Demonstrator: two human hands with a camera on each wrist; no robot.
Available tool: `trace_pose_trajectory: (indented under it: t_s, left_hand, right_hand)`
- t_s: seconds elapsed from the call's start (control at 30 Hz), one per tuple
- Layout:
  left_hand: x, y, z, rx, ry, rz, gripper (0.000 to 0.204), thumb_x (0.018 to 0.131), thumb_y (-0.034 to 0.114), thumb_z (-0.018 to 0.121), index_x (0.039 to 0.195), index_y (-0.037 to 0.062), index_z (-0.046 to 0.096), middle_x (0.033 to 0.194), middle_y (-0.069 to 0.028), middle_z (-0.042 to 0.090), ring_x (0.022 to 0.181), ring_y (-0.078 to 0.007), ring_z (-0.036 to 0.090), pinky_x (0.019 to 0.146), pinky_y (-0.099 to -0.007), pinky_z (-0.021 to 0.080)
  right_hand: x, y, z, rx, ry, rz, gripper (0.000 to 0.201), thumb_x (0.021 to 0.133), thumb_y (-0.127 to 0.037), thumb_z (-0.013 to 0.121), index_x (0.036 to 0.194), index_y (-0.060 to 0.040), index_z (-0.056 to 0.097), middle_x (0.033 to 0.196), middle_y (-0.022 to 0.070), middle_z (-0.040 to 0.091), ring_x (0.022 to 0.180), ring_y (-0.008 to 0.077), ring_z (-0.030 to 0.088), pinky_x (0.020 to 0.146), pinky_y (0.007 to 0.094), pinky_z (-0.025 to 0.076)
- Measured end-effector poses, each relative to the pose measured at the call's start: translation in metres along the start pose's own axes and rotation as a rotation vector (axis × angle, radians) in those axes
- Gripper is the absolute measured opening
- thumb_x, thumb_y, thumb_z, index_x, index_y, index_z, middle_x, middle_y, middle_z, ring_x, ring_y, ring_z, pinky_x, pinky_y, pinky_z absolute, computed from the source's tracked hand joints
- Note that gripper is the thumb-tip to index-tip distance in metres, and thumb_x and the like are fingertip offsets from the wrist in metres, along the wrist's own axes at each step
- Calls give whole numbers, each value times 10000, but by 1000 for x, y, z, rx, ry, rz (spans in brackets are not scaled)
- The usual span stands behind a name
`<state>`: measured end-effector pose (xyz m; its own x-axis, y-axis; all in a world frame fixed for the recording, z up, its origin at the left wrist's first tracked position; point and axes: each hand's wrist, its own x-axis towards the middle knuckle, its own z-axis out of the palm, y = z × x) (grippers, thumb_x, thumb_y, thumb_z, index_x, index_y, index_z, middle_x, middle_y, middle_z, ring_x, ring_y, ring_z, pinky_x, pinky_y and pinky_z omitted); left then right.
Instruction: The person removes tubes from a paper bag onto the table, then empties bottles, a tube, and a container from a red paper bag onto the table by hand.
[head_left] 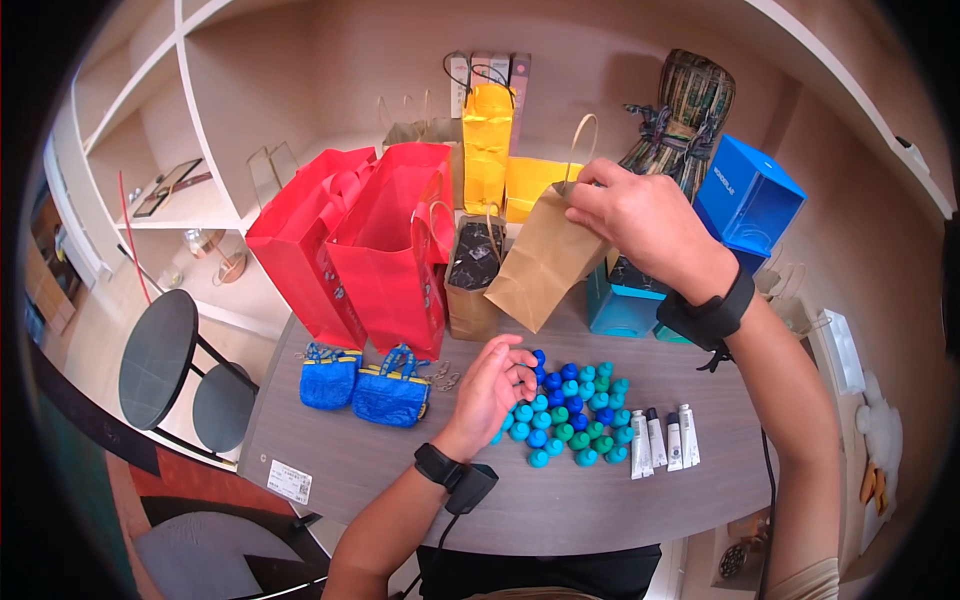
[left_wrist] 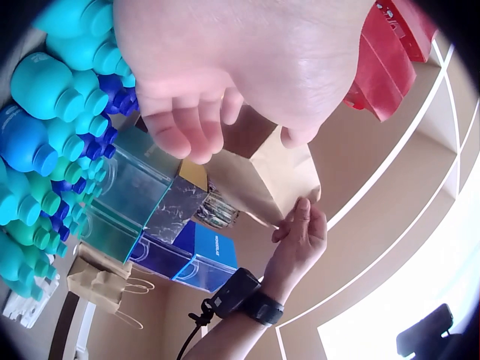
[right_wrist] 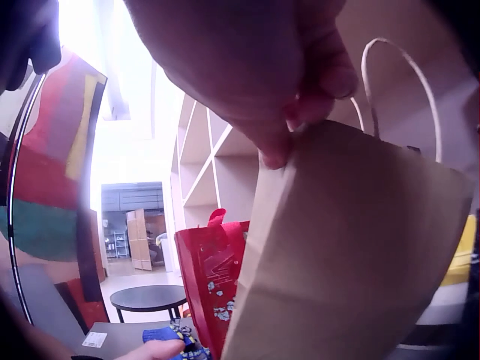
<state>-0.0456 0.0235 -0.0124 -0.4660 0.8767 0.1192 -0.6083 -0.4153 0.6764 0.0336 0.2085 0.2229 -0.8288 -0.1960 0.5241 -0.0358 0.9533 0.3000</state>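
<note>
Right hand (head_left: 645,225): fingers pinch the top rim of a brown paper bag (head_left: 545,265), tilted over the table's (head_left: 400,470) far side.
Left hand (head_left: 492,388): fingers loosely curled at the pile of blue-green bottles (head_left: 575,415); whether they hold one, cannot tell.

Two red paper bags (head_left: 360,240) stand at the table's left rear, touching each other. Yellow bags (head_left: 490,150) behind them. Two small blue pouches (head_left: 365,385) lie in front, side by side. Four white tubes (head_left: 663,440) in a row, front right. Blue box (head_left: 750,195) far right. Round black stool (head_left: 160,355) left of the grey table (head_left: 560,500).
</note>
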Motion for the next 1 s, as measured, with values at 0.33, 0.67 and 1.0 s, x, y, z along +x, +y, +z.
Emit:
trace_pose_trajectory:
  t_s: [0.33,0.67,1.0]
  left_hand:
    - [0,-3,-1,0,-17,-33,405,1051,411,410,1277,81,474,1019,-102,601,843,-199,586,716,-331,466]
    - [-1,-3,0,24,-35,-35,381,1056,385,401,1265,76,478,1008,-108,596,836,-198,579,718,-332,468]
    - [-1,-3,-1,25,-75,-15,335,1061,329,392,1236,66,503,991,-108,608,815,-195,564,719,-334,465]
  right_hand:
    - [-13,4,24,115,-132,307,175,945,-224,570,961,-63,638,778,182,669,771,354,677,679,473,526]
    - [-39,6,79,190,-97,304,131,931,-150,561,950,-21,549,819,206,636,789,392,659,690,482,526]
    - [-57,-22,84,77,-145,295,246,855,-197,679,979,-33,546,882,156,624,838,357,665,696,439,543]
